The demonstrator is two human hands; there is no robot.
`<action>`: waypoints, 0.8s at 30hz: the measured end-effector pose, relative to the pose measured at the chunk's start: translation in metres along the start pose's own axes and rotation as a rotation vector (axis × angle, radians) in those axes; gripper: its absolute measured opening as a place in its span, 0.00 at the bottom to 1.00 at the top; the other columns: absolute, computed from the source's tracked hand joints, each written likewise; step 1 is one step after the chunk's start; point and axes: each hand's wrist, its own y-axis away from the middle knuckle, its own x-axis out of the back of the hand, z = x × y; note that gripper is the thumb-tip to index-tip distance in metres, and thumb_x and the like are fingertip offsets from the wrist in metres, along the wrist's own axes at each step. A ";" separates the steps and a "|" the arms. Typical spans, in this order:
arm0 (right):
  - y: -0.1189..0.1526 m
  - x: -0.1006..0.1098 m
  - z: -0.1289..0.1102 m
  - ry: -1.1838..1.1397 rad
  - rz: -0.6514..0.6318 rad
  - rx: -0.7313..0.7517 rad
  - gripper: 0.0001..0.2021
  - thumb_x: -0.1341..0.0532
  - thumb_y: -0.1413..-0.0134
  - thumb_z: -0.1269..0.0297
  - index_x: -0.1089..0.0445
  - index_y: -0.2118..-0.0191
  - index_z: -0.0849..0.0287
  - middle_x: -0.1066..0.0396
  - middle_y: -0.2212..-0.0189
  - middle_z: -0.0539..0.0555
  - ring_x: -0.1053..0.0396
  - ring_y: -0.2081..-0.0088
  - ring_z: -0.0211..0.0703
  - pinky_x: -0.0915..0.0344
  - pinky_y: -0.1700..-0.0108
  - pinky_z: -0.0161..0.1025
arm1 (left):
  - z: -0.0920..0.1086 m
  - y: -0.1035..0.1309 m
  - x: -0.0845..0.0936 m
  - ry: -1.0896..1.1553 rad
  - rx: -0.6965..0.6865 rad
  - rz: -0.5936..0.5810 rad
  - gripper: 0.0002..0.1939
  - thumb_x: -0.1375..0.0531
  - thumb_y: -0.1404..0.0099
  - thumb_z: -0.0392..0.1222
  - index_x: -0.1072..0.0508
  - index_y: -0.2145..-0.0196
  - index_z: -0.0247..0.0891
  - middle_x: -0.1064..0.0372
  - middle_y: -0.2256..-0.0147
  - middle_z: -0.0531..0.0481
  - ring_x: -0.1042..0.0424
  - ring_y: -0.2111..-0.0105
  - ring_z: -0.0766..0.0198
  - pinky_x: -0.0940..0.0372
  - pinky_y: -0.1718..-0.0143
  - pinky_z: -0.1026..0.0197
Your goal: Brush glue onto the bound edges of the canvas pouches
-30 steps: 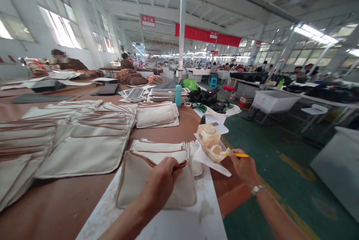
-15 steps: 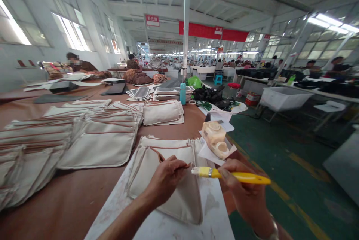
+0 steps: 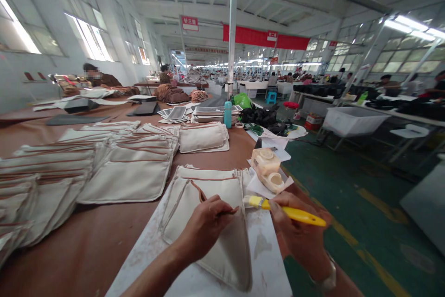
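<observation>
My left hand (image 3: 208, 225) pinches the brown-trimmed top edge of a cream fabric pouch (image 3: 227, 262), lifting it so the material bulges. This pouch lies on others of its kind on a white, stained board (image 3: 146, 250). In my right hand (image 3: 302, 230) is a paintbrush (image 3: 295, 215) with a yellow handle, its pale, coated bristles just right of the pinched edge. A small gap shows between bristles and trim. Behind the brush stands a yellowish plastic container (image 3: 266, 162) with a round opening, on white paper.
Stacks of cream pouches (image 3: 135, 181) cover the brown table (image 3: 76, 255) to the left. Further back are a turquoise bottle (image 3: 227, 114), a tape roll (image 3: 239, 125) and black material (image 3: 259, 116). The green floor (image 3: 358, 195) lies right of the table; people sit farther off.
The paintbrush has moved slightly up and away from the trim, where its bristles were closer before. My left hand keeps its pinch on the pouch edge.
</observation>
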 end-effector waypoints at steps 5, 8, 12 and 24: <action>0.001 0.022 -0.003 -0.115 0.172 -0.136 0.09 0.36 0.38 0.62 0.27 0.69 0.58 0.32 0.76 0.50 0.35 0.76 0.39 0.38 0.76 0.34 | -0.009 0.017 -0.004 -0.120 -0.332 0.149 0.06 0.42 0.30 0.36 0.26 0.65 0.36 0.32 0.68 0.50 0.32 0.70 0.68 0.37 0.68 0.68; 0.005 0.033 -0.014 -0.252 0.196 -0.257 0.09 0.35 0.38 0.60 0.26 0.69 0.59 0.33 0.75 0.51 0.38 0.78 0.38 0.41 0.78 0.33 | -0.006 0.023 -0.001 -0.274 -0.578 0.148 0.05 0.44 0.28 0.34 0.28 0.62 0.36 0.30 0.66 0.49 0.31 0.67 0.67 0.35 0.64 0.66; 0.008 0.036 -0.034 -0.349 0.086 -0.280 0.06 0.36 0.37 0.63 0.26 0.65 0.57 0.31 0.70 0.53 0.35 0.73 0.40 0.39 0.74 0.33 | 0.006 0.027 0.008 -0.478 -0.780 0.103 0.07 0.47 0.27 0.32 0.29 0.59 0.34 0.28 0.63 0.46 0.29 0.57 0.60 0.32 0.55 0.61; 0.006 0.054 -0.060 -0.095 -0.268 0.013 0.05 0.39 0.37 0.71 0.29 0.62 0.53 0.29 0.71 0.51 0.30 0.69 0.44 0.35 0.65 0.40 | 0.017 0.028 0.013 -0.562 -0.806 0.076 0.09 0.49 0.26 0.34 0.28 0.58 0.34 0.27 0.63 0.45 0.27 0.57 0.59 0.32 0.53 0.58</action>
